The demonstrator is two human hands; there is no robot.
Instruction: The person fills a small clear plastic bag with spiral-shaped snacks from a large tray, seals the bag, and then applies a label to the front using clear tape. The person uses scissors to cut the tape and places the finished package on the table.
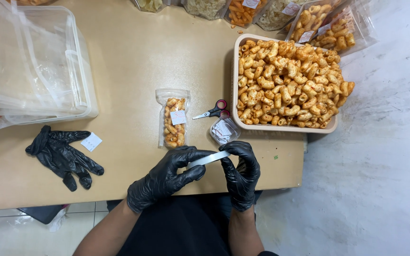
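Both my hands wear black gloves. My left hand (169, 175) and my right hand (240, 173) together hold a thin white strip (208, 159) by its two ends, just over the near edge of the tan table (129, 61). Just beyond my hands lies a small clear pouch of orange curled snacks (173, 118) with a white label. A small clear bag of white slips (224, 130) lies to its right. Red-and-black scissors (213, 111) rest between them.
A beige basket (236, 80) heaped with orange curled snacks sits at the right. Several filled snack bags (309, 19) line the far edge. A stack of clear plastic bags on a container (29, 61) is at the left. Spare black gloves (62, 154) and a white label (91, 141) lie nearby.
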